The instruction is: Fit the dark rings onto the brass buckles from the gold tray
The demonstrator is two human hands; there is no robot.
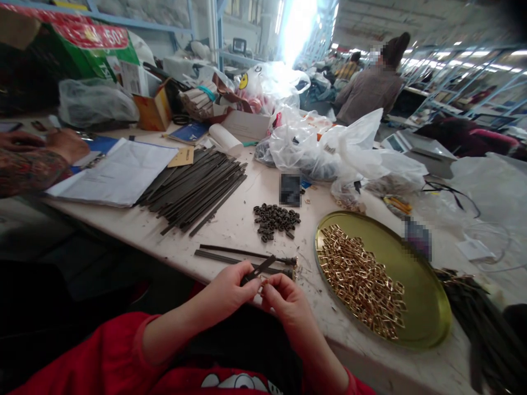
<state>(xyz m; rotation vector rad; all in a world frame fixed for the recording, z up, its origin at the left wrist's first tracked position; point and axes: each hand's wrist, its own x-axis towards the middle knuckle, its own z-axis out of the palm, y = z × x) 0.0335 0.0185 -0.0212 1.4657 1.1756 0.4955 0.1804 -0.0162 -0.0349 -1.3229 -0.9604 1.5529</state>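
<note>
Black strap (pixel 258 270) pinched by left hand (pixel 231 289), right hand (pixel 284 300) fingertips meeting it

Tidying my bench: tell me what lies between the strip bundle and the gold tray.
A heap of small dark rings, seen in the head view.

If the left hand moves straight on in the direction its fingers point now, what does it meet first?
Probably the right hand: its fingertips, pinching a small gold piece, sit directly before the left hand, which holds a dark strip.
</note>
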